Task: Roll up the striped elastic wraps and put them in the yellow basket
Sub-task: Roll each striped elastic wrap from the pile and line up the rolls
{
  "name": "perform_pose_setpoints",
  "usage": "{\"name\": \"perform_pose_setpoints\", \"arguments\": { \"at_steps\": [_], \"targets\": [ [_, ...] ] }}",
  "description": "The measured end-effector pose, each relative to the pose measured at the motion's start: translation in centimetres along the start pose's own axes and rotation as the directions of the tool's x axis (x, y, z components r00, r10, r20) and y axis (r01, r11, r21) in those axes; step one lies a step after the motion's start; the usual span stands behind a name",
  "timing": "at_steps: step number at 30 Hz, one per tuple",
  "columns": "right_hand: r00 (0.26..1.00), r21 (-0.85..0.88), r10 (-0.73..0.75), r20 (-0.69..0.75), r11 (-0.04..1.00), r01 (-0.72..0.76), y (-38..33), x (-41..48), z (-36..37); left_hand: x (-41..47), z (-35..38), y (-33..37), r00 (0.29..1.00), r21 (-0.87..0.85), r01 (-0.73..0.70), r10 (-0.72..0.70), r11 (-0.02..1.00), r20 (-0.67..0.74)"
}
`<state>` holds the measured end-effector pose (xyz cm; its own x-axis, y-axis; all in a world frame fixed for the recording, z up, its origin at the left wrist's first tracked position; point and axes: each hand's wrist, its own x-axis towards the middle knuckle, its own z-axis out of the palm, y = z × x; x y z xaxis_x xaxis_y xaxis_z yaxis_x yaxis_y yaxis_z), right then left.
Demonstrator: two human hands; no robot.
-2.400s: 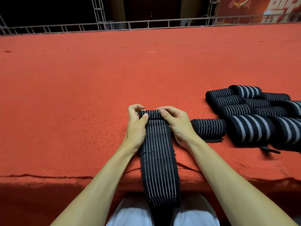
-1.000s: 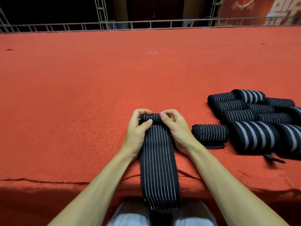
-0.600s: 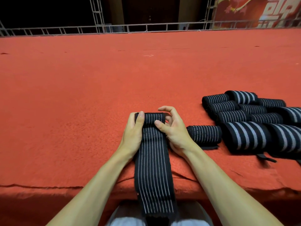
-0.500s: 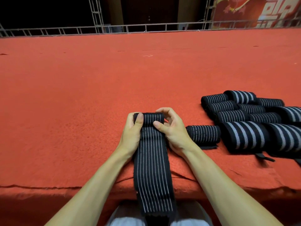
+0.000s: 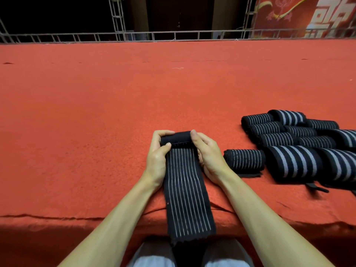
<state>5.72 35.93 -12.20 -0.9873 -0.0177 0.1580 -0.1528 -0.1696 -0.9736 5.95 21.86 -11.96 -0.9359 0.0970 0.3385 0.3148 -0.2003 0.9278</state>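
A black elastic wrap with thin white stripes (image 5: 185, 189) lies lengthwise on the red-covered table, its near end hanging over the front edge. Its far end is wound into a small roll (image 5: 176, 138). My left hand (image 5: 157, 157) grips the roll's left end, fingers curled over the top and thumb in front. My right hand (image 5: 207, 157) grips the right end the same way. The yellow basket is not in view.
One rolled wrap (image 5: 244, 160) lies just right of my right hand. A pile of several more rolled striped wraps (image 5: 300, 143) fills the right side. The red cloth-covered table (image 5: 96, 122) stretches far back to a metal truss rail (image 5: 173, 35).
The roll has grown by a few turns and the loose tail has shortened toward me. Both hands re-gripped the roll, fingers now curled over its top.
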Motion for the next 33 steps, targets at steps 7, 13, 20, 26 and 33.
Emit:
{"name": "perform_pose_setpoints", "arguments": {
  "at_steps": [7,13,20,26,33],
  "targets": [
    [1.0,0.041,-0.011,0.0,0.999,0.011,0.2,0.2,0.3,0.1,0.0,0.0,1.0,0.099,-0.026,0.026,0.995,0.001],
    [0.996,-0.031,-0.085,0.03,0.996,0.086,0.0,-0.1,-0.4,0.3,0.0,-0.2,0.997,0.06,-0.001,-0.004,0.998,0.082],
    [0.988,-0.036,-0.125,0.088,0.991,0.128,-0.4,-0.5,-0.8,0.5,0.4,-0.4,0.992,0.142,0.122,-0.123,0.982,-0.006],
    [0.987,-0.016,-0.12,0.11,0.992,0.122,-0.7,-0.5,-0.8,0.7,0.4,-0.3,0.991,0.156,0.13,-0.129,0.979,-0.022],
    [0.994,0.048,0.014,0.111,0.999,-0.019,-1.1,-0.5,-0.6,0.6,-0.5,-0.9,0.999,0.099,-0.03,0.031,0.995,-0.016]
  ]
}}
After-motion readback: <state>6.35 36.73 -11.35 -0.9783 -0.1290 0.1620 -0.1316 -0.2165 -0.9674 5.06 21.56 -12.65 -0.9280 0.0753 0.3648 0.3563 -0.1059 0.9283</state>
